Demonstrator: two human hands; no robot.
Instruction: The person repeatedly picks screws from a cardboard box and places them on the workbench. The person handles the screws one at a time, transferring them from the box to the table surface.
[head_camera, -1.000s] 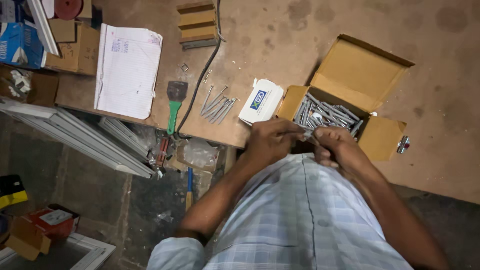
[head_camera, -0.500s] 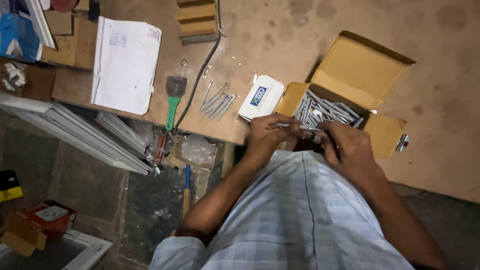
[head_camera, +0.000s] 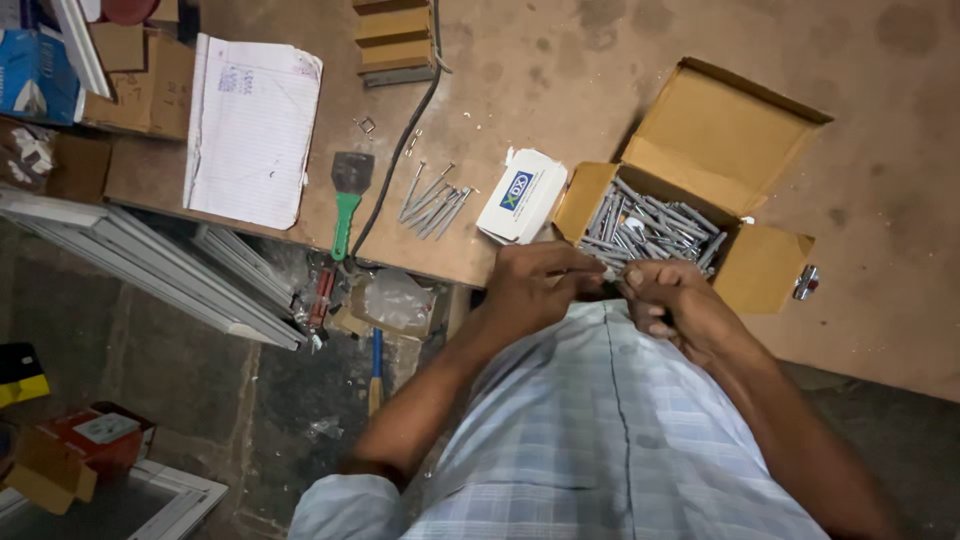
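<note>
The left hand (head_camera: 535, 280) and right hand (head_camera: 665, 300) meet at the near edge of the tabletop (head_camera: 560, 90), both pinching a grey anchor bolt (head_camera: 603, 270) just in front of the open cardboard box (head_camera: 700, 150) of the same bolts. It looks stiff, light and smooth-shanked, likely slippery; best gripped along the shank. It is slim, dull grey metal.

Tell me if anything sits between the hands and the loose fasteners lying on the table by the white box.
Yes, partly. The left hand and right hand work at the near edge by the open cardboard box. The white box lies just right of the loose fasteners, beside the straight path from the left hand; nothing else blocks it.
</note>
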